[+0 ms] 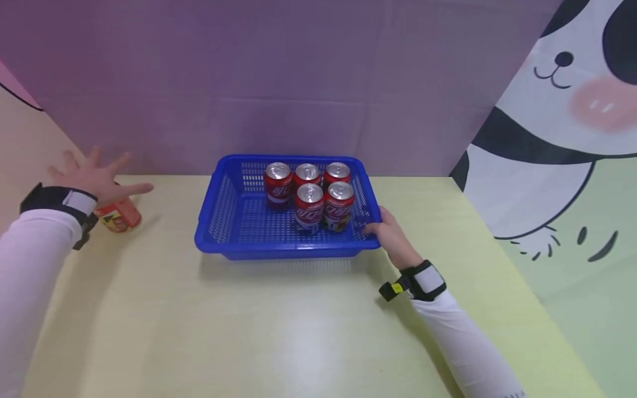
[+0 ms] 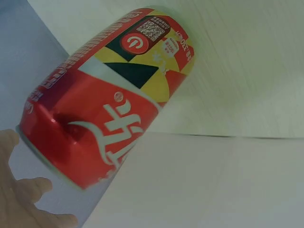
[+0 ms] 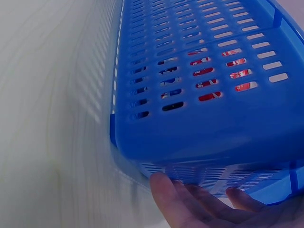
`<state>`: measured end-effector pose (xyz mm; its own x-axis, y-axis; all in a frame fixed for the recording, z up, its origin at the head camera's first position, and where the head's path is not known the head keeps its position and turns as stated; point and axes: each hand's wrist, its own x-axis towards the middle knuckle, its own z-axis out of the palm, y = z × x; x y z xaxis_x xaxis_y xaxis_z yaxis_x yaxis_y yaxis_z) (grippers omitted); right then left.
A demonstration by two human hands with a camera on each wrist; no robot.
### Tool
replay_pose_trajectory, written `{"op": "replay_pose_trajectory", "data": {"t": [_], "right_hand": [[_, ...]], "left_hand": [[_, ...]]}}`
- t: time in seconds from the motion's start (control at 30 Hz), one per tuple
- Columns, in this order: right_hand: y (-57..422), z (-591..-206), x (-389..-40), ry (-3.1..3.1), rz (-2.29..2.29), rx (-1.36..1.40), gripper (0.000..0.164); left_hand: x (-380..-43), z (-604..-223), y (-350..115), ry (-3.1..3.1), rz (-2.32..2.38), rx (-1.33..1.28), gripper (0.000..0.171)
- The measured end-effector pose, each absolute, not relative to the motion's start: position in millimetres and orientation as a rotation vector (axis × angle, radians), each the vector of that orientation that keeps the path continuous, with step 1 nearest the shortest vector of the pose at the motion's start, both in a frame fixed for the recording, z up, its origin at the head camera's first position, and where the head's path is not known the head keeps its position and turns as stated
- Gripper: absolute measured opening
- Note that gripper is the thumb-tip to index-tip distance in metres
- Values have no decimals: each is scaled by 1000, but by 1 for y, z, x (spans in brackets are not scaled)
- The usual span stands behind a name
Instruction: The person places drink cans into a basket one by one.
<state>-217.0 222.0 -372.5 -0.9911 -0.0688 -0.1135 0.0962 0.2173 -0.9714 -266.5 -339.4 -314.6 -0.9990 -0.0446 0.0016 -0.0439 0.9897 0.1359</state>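
Note:
My left hand [image 1: 94, 177], fingers spread wide, is at the far left of the table just above a red soda can [image 1: 119, 214]. In the left wrist view this soda can [image 2: 109, 95] fills much of the picture, with a white logo and a yellow and green pattern. The fingers [image 2: 33, 190] appear beyond its end. With my right hand [image 1: 395, 237] I grip the front right corner of a blue plastic basket [image 1: 288, 254]. Against the basket's outer wall [image 3: 213, 128] lie the fingers [image 3: 175, 199] in the right wrist view.
Several red soda cans [image 1: 309, 207] stand upright in the right half of the basket. A pale wood table [image 1: 278, 331] lies beneath everything. Behind it rises a purple wall [image 1: 298, 72], and a wall with a panda drawing [image 1: 547, 193] borders the right side.

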Motion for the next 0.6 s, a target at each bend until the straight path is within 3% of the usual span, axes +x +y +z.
{"op": "replay_pose_trajectory", "data": {"t": [0.6], "right_hand": [[220, -370, -216, 2347, -1869, 34, 59]], "left_hand": [[-277, -341, -349, -3146, -383, 159, 116]]}}
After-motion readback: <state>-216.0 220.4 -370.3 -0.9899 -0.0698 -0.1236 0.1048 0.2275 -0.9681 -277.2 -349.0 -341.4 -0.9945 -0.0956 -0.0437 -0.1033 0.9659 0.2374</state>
